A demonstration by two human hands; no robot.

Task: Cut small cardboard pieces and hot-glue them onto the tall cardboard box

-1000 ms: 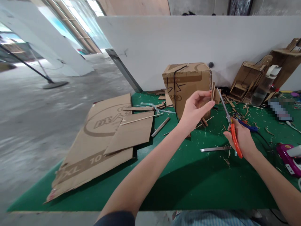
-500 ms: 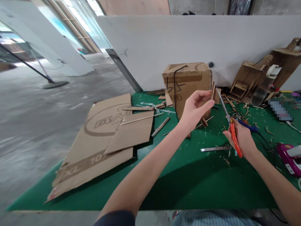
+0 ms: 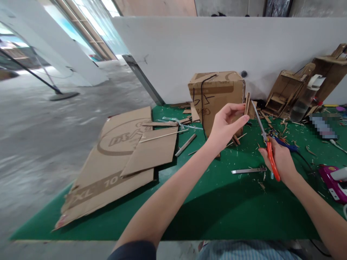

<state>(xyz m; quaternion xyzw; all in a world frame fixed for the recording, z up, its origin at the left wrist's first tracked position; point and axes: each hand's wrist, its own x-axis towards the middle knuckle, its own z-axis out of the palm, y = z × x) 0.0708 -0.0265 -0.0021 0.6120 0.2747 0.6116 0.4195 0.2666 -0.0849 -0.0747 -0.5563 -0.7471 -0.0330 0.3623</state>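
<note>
Between the thumb and fingers of my left hand (image 3: 226,124) is a small piece of cardboard (image 3: 247,103), held upright in front of the cardboard box (image 3: 217,97). My right hand (image 3: 282,159) grips orange-handled scissors (image 3: 272,160), their blades pointing up and left. The blade tips are close to the right side of the cardboard piece; whether they touch it I cannot tell. Below the hands a narrow metal blade (image 3: 248,170) lies on the green table (image 3: 211,213).
Large flat cardboard sheets (image 3: 108,169) cover the table's left side. Cardboard scraps and slivers are scattered behind my right hand. Farther right are a clear bottle (image 3: 306,99), a blurred phone (image 3: 323,126), a blue-handled tool (image 3: 286,145) and a purple device (image 3: 330,182). A white partition (image 3: 227,43) stands behind.
Almost nothing differs. The cardboard piece and the scissors sit very slightly farther right in view, and both hands keep their hold.
</note>
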